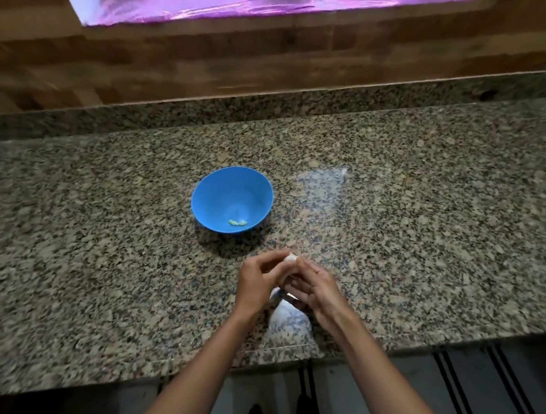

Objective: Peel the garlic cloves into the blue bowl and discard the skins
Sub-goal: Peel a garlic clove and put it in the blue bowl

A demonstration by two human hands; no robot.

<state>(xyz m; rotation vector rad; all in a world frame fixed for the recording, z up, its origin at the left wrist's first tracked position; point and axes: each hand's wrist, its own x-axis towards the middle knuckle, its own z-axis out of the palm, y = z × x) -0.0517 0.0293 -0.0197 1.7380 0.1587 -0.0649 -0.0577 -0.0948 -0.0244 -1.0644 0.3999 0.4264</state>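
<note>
A small white, papery garlic clove (290, 258) is being pinched between the curled fingertips of the left hand (257, 282) and the right hand (318, 293), just above the speckled granite counter (96, 223). Just beyond the hands, the round, smooth blue bowl (219, 191) is sitting upright, holding a few pale yellowish peeled cloves (237, 222) at its bottom. A crumpled clear plastic bag (290, 320) is lying under the wrists, and a second clear bag (322, 186) is lying flat right of the bowl.
</note>
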